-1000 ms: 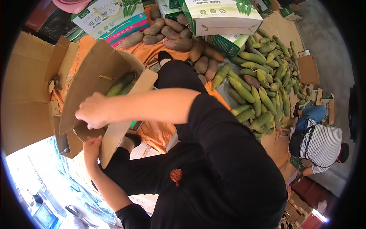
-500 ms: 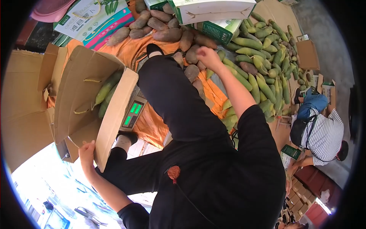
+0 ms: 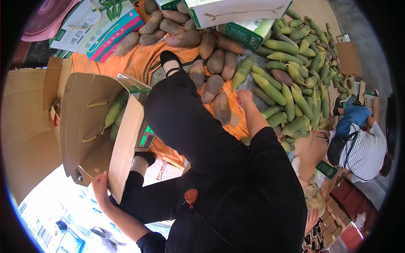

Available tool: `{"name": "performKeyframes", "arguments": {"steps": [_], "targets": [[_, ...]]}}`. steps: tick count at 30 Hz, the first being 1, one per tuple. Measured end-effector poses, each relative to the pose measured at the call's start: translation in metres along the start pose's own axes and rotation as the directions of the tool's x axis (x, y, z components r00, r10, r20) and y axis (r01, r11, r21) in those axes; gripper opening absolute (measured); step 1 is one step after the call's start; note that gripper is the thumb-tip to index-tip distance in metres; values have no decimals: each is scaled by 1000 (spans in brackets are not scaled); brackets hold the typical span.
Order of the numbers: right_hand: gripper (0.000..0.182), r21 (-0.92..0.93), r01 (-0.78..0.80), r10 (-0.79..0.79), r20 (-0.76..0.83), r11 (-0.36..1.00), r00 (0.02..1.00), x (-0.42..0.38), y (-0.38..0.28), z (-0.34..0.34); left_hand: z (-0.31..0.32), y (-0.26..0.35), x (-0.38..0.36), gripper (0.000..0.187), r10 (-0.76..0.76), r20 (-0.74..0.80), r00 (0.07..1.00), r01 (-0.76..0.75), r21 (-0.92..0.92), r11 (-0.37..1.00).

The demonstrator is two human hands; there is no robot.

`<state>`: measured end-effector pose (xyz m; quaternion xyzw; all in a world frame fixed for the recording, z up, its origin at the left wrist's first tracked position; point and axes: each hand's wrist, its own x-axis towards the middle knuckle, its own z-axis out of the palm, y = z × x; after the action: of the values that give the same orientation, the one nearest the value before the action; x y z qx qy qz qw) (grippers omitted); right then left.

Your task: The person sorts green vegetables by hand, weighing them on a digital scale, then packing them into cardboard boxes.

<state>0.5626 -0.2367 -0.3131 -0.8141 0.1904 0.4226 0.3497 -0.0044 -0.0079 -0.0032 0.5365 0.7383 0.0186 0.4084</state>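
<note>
My left hand (image 3: 100,185) is closed at the lower edge of an open cardboard box (image 3: 123,156), beside its raised flap. Several green radishes (image 3: 114,113) lie inside, partly hidden by that flap. Next to the box, a scale (image 3: 146,137) shows green digits. Over the orange sheet hangs my right hand (image 3: 244,99), its fingers curled in with nothing visible in them. Nearest to it are a green radish (image 3: 243,72) and a brownish root (image 3: 222,108); it appears apart from both.
A large pile of green radishes (image 3: 301,71) spreads to the right. Brownish roots (image 3: 185,39) lie beyond my foot. White and green cartons (image 3: 236,12) and a printed gift box (image 3: 95,27) stand at the top. Another person (image 3: 358,145) bends over at far right.
My right hand has drawn back toward me from the roots near the radish pile. My left hand stays at the box edge. The whole view has shifted slightly.
</note>
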Motion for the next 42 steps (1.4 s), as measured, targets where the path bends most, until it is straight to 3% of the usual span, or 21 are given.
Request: {"name": "performKeyframes", "arguments": {"steps": [2,4,8,10,13,15,17,19,21,23,25,28,30,34,36,40,42], "targets": [[9,80,26,-23,-41,996,999,25,8,8,1,-1,1,23,-8,-12,1000,8,-2,1000],[21,90,216,-194,-202,972,960,56,13,20,2,1,-1,23,-18,-27,999,18,-3,1000],[39,217,272,-209,-273,937,939,80,-1,35,-1,-2,1,20,-59,-11,998,59,-8,998],[47,350,322,-163,-412,880,896,81,-12,40,-3,-7,4,20,-76,-8,997,76,-13,997],[45,307,289,-121,-468,907,876,86,-26,38,-3,-9,5,20,-94,-3,996,93,-81,992],[43,375,291,-195,-273,880,942,113,-16,30,-1,2,0,20,-82,10,997,82,-28,996],[44,487,157,-63,-203,859,977,142,-13,29,10,20,-8,26,-30,-79,996,35,59,998],[38,640,4,0,-7,768,1000,93,-33,21,12,45,-16,27,-37,-63,997,46,138,989],[33,477,-44,-23,132,878,991,63,-37,7,13,42,-16,27,-44,-80,996,52,94,994],[31,285,-120,81,143,951,986,59,-31,-3,7,31,-12,25,-78,-28,997,79,55,995],[31,345,-106,7,276,933,961,31,-23,-9,6,30,-11,25,-80,-27,996,81,25,996],[33,358,-172,39,350,918,936,14,-5,-21,8,26,-13,25,-34,-26,999,33,-25,999],[31,188,63,-121,317,980,941,-22,-13,-26,7,18,-10,25,-10,-33,999,9,-13,1000],[31,91,284,-296,387,955,873,-78,-52,-29,6,16,-12,26,40,-16,999,-40,-39,998],[33,141,502,-499,500,854,708,-96,-84,-24,6,17,-12,26,28,-23,999,-29,-40,999],[46,83,802,-718,508,591,476,-222,-170,-1,5,24,-15,28,57,-54,997,-55,28,998],[51,93,888,-752,575,451,322,-260,-200,8,3,24,-14,30,89,-27,996,-87,78,993]]}}
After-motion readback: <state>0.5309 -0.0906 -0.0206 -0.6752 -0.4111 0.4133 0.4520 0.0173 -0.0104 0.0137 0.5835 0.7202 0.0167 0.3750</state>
